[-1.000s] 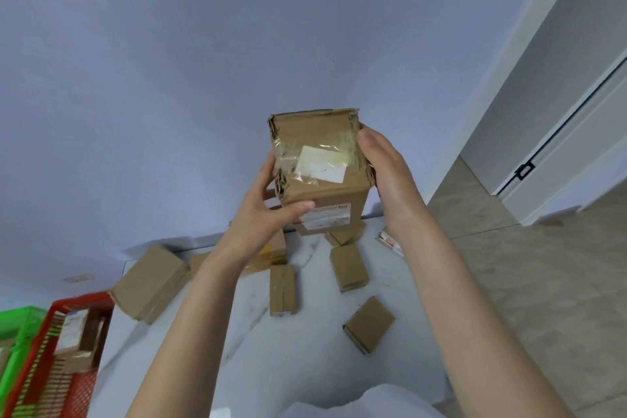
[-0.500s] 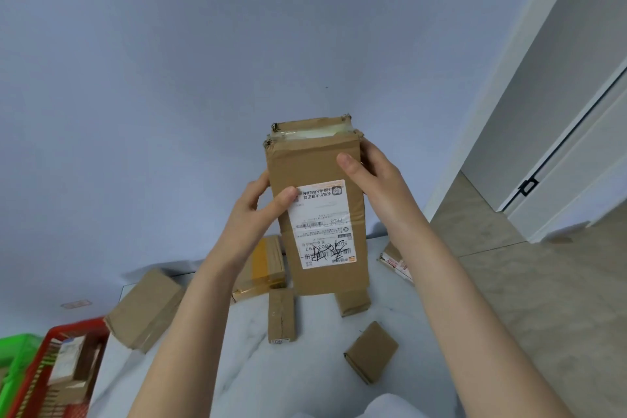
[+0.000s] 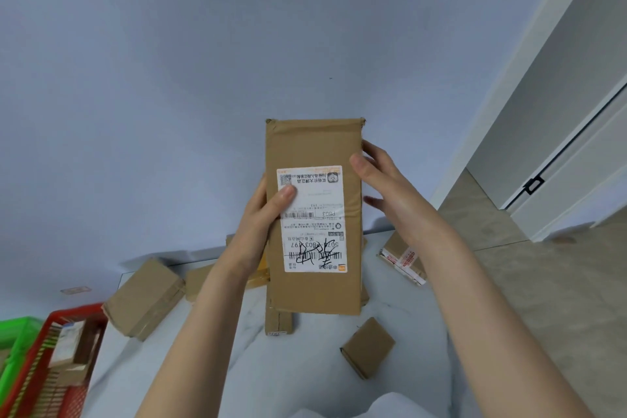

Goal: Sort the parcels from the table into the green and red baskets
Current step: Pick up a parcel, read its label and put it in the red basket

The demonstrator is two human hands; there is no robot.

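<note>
I hold a tall brown cardboard parcel (image 3: 314, 146) upright in front of me, above the white table (image 3: 305, 366). Its white shipping label faces me, upside down, with black scribble over the barcode. My left hand (image 3: 261, 214) grips its left edge, thumb pressed on the label. My right hand (image 3: 383, 187) holds the right edge, thumb on the front and fingers behind. At the lower left stands the red basket (image 3: 40, 360) with parcels inside, and a corner of the green basket (image 3: 13, 332) shows beside it.
Several brown parcels lie on the table: a large one (image 3: 146, 295) at the left, a small one (image 3: 368, 346) near me, a taped one (image 3: 403, 258) at the right edge. A blue-grey wall rises behind; a tiled floor and white door are to the right.
The parcel has been turned from end-on to upright, so its full labelled face now points at me. Both hands shifted along its sides while it rotated.
</note>
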